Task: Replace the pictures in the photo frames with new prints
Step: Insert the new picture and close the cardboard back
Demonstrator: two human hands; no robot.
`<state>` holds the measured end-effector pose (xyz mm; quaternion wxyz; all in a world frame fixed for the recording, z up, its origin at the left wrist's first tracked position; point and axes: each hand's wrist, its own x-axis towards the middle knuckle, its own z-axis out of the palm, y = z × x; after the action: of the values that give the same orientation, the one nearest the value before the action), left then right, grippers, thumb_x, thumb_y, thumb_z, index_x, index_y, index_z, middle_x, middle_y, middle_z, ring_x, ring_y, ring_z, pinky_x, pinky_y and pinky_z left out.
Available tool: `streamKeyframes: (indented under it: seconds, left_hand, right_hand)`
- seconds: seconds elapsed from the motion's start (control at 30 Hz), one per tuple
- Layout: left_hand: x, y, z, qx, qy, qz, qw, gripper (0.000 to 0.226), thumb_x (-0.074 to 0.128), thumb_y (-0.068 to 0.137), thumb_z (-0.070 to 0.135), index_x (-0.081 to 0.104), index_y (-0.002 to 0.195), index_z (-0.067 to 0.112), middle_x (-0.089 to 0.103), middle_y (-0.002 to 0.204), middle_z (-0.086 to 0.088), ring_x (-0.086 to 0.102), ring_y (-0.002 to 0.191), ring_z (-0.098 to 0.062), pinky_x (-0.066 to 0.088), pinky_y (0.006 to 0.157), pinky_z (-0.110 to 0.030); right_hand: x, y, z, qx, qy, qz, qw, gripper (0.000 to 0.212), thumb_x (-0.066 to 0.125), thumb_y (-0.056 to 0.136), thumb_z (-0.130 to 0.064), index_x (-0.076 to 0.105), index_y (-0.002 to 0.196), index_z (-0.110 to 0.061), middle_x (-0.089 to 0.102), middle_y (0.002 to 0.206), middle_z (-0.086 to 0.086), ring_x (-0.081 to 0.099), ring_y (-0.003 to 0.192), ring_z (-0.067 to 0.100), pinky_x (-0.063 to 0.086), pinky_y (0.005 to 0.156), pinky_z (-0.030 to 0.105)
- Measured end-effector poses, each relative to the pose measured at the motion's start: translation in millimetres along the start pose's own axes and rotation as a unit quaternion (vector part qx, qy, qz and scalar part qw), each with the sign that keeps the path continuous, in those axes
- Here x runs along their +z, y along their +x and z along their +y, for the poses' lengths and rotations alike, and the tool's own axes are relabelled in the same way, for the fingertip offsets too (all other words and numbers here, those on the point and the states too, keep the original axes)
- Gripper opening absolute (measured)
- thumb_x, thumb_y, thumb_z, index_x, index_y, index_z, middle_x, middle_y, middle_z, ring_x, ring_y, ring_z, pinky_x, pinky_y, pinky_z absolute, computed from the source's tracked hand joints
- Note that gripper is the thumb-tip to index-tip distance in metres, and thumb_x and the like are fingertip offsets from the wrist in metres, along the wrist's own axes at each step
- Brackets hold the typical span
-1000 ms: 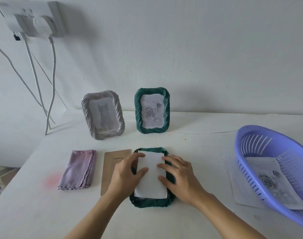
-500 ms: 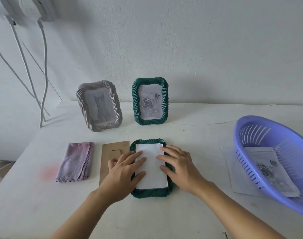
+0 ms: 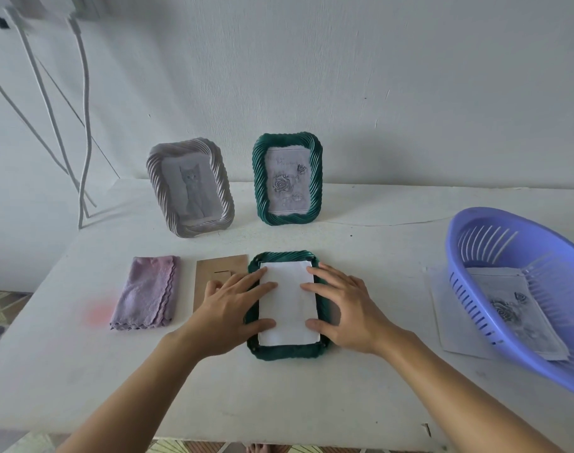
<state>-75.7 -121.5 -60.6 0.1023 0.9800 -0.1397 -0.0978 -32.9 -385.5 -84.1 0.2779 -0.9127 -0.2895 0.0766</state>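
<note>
A dark green frame (image 3: 285,349) lies face down on the white table in front of me. A white print (image 3: 287,302) lies blank side up in its back opening. My left hand (image 3: 230,305) presses the print's left edge with straight fingers. My right hand (image 3: 344,305) presses its right edge the same way. A brown backing board (image 3: 210,273) lies flat just left of the frame, partly under my left hand. Behind stand a grey frame (image 3: 189,188) with a cat picture and a green frame (image 3: 287,179) with a rose picture.
A folded pink cloth (image 3: 146,292) lies left of the backing board. At the right a purple plastic basket (image 3: 514,273) holds a rose print (image 3: 514,312) and rests on a sheet of paper (image 3: 455,322). White cables (image 3: 83,125) hang down the wall at the left.
Both hands have stayed on the print and spread slightly toward its side edges. The camera view has tilted up a little.
</note>
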Motion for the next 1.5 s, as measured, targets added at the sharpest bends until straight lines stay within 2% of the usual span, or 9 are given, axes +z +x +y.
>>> streamKeyframes:
  seconds: [0.23,0.43,0.5,0.57,0.63,0.97,1.5]
  left_hand:
    - [1,0,0,0.005,0.035,-0.014,0.999,0.076,0.033,0.093,0.071,0.014,0.158,0.036,-0.003,0.167,0.011,0.009,0.149,-0.014,0.016,0.117,-0.040]
    - [1,-2,4,-0.009,0.012,-0.013,1.000,0.093,0.014,0.077,0.080,0.020,0.158,0.033,0.002,0.167,0.009,0.006,0.151,-0.015,0.016,0.116,-0.041]
    - [0,-2,5,-0.015,0.003,-0.014,1.000,0.090,0.022,0.082,0.079,0.020,0.158,0.031,0.001,0.167,0.008,0.004,0.151,-0.016,0.015,0.117,-0.041]
    - [0,-2,7,-0.016,0.000,-0.019,1.000,0.081,0.037,0.092,0.071,0.019,0.159,0.028,-0.001,0.167,0.008,0.001,0.152,-0.016,0.012,0.118,-0.042]
    - [-1,-3,8,-0.015,-0.002,-0.019,1.000,0.077,0.043,0.096,0.063,0.018,0.159,0.026,-0.002,0.167,0.008,-0.001,0.152,-0.016,0.010,0.119,-0.042]
    - [-7,-2,9,-0.021,-0.025,-0.022,0.999,0.076,0.049,0.095,0.060,0.023,0.158,0.025,0.004,0.167,0.008,0.003,0.152,-0.017,0.009,0.120,-0.045]
    - [-4,1,5,-0.024,-0.038,-0.007,0.999,0.077,0.054,0.092,0.061,0.029,0.156,0.026,0.010,0.166,0.008,0.008,0.150,-0.017,0.014,0.118,-0.044]
  right_hand:
    - [-1,0,-2,-0.003,-0.035,-0.018,0.999,0.064,0.057,0.084,-0.057,0.044,0.143,-0.037,0.016,0.162,-0.019,-0.001,0.149,-0.003,0.012,0.119,0.036]
    - [-4,3,-6,0.000,-0.060,-0.024,0.998,0.065,0.059,0.083,-0.057,0.044,0.143,-0.036,0.017,0.163,-0.014,0.005,0.150,0.004,0.016,0.118,0.041]
    - [-4,3,-6,-0.002,-0.065,-0.021,0.998,0.065,0.060,0.082,-0.057,0.044,0.142,-0.036,0.018,0.162,-0.013,0.006,0.150,0.005,0.017,0.118,0.041]
    - [-4,3,-7,-0.001,-0.070,-0.023,0.997,0.065,0.060,0.083,-0.057,0.044,0.142,-0.036,0.018,0.162,-0.013,0.006,0.150,0.005,0.017,0.118,0.041]
    - [-4,3,-7,0.001,-0.072,-0.024,0.997,0.065,0.059,0.082,-0.058,0.043,0.142,-0.037,0.018,0.162,-0.014,0.005,0.150,0.005,0.017,0.118,0.041]
    - [-4,4,-5,-0.002,-0.067,-0.022,0.997,0.066,0.057,0.082,-0.062,0.044,0.142,-0.038,0.018,0.162,-0.016,0.005,0.150,0.003,0.017,0.118,0.040]
    - [-10,3,3,-0.018,-0.043,-0.024,0.999,0.069,0.062,0.082,-0.065,0.046,0.143,-0.037,0.021,0.160,-0.022,0.004,0.148,-0.006,0.012,0.119,0.031]
